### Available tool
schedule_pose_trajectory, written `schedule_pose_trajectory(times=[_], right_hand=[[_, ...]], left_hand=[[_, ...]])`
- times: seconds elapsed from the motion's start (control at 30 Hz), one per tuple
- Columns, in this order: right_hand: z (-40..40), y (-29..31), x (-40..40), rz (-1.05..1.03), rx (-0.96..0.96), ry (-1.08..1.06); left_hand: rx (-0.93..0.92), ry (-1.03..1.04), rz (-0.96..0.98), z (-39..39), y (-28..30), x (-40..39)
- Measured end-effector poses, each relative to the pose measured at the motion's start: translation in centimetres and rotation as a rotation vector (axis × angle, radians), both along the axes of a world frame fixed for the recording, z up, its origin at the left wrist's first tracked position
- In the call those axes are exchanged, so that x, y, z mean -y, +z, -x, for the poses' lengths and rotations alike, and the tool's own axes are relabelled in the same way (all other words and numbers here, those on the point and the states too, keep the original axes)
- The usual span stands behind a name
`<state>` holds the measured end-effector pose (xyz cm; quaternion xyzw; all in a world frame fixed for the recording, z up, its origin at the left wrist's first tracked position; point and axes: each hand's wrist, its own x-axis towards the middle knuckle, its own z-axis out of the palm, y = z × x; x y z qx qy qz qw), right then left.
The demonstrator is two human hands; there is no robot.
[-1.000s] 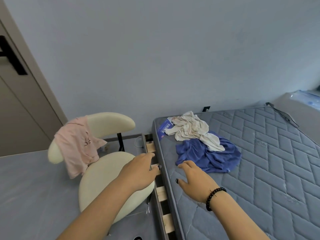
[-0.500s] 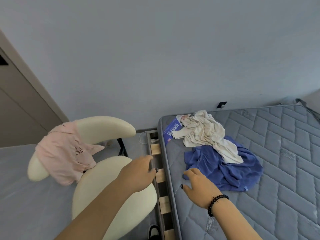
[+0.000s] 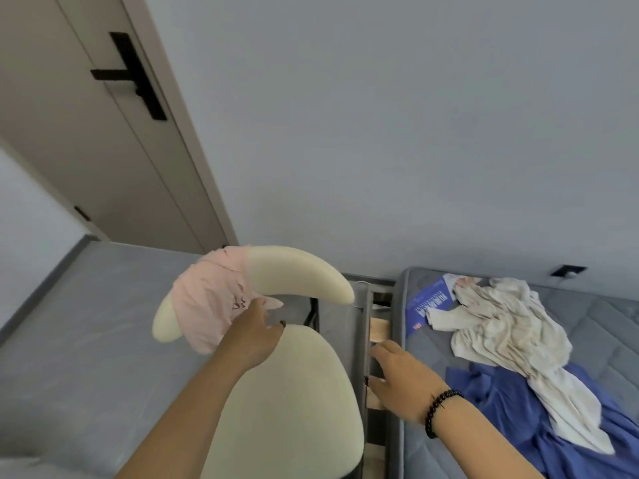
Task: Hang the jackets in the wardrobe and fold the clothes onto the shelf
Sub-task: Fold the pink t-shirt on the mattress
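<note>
A pink garment (image 3: pixel 207 305) hangs draped over the curved cream backrest of a chair (image 3: pixel 297 402), unfolded and not yet lifted off. The left hand (image 3: pixel 250 335) reaches out over the seat, its fingers (image 3: pixel 262 311) loosely extended and slightly apart, the tips just at the garment's lower edge; whether they touch the cloth cannot be told, and they grip nothing. On the mattress (image 3: pixel 587 323) to the right lie two more pieces in a crumpled heap: a cream garment (image 3: pixel 498 330) partly on top of a blue garment (image 3: pixel 511 406), with a blue leaflet (image 3: pixel 427 300) beside them. The right hand (image 3: pixel 403 382), with a dark bead bracelet (image 3: pixel 439 411) at the wrist, hovers open over the gap between chair and bed frame, fingers relaxed, holding nothing. Neither wardrobe nor shelf shows; only a closed door (image 3: pixel 103 140) stands behind. By these signs the work seems barely begun: nothing in sight is folded, and all three pieces await handling, the pink one likely first.
</note>
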<state>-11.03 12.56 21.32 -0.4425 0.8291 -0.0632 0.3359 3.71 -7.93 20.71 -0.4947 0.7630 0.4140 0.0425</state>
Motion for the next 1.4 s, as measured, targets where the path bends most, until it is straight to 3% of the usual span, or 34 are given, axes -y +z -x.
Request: schedule_pose_trajectory(times=[0.4,0.63,0.8,1.0,1.13,1.27,1.4], right_hand=[[-3.2,-1.6,15.2,-0.034,-0.005,0.162],[-3.4,-2.8,19.7,-0.098,0.001,0.195],[-2.8,-3.0,20.5,-0.121,-0.014,0.188],[-2.2,-2.1,20.8,-0.121,-0.029,0.204],[-1.8,-0.3,21.5,-0.053,-0.04,0.213],[-1.4,3.6,22.3,0.122,-0.077,0.214],[-1.7,8.4,22.5,0.427,-0.009,0.15]], left_hand=[[-0.112,0.376,0.018,-1.1,-4.1,15.8],[-0.163,0.565,-0.186,1.9,-8.2,22.0],[-0.104,0.596,-0.177,2.1,-10.6,23.6],[-0.222,0.529,-0.021,2.0,-6.2,21.3],[-0.452,0.409,0.057,0.8,-1.4,19.8],[-0.637,0.31,0.109,-0.8,4.8,18.1],[-0.782,0.2,0.161,-1.5,12.2,14.7]])
